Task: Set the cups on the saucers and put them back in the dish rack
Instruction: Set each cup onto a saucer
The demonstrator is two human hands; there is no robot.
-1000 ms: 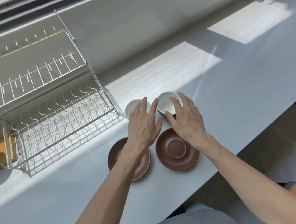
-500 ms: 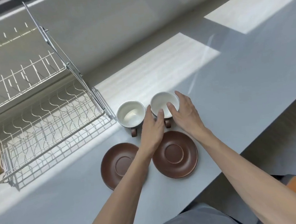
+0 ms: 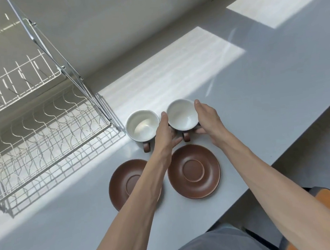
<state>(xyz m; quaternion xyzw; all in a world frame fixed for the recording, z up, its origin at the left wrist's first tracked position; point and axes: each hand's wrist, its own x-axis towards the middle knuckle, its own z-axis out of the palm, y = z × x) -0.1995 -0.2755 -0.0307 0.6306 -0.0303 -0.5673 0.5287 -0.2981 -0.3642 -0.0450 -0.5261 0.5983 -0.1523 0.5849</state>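
Here I am cupping the right-hand white-lined brown ceramic cup (image 3: pixel 181 115) on the grey counter (image 3: pixel 259 98), left hand (image 3: pixel 163 130) and right hand (image 3: pixel 207 116) curling round its sides, aiming to lift it level onto the round brown saucer (image 3: pixel 193 171) just below.

A grey counter (image 3: pixel 239 106) carries a wire dish rack (image 3: pixel 39 138) at the left. Beside the rack stand two cups (image 3: pixel 142 125) (image 3: pixel 181 114) (white inside, brown handles toward the person). Nearer the edge lie two brown saucers (image 3: pixel 123 184) (image 3: pixel 193 170), side by side, apart.
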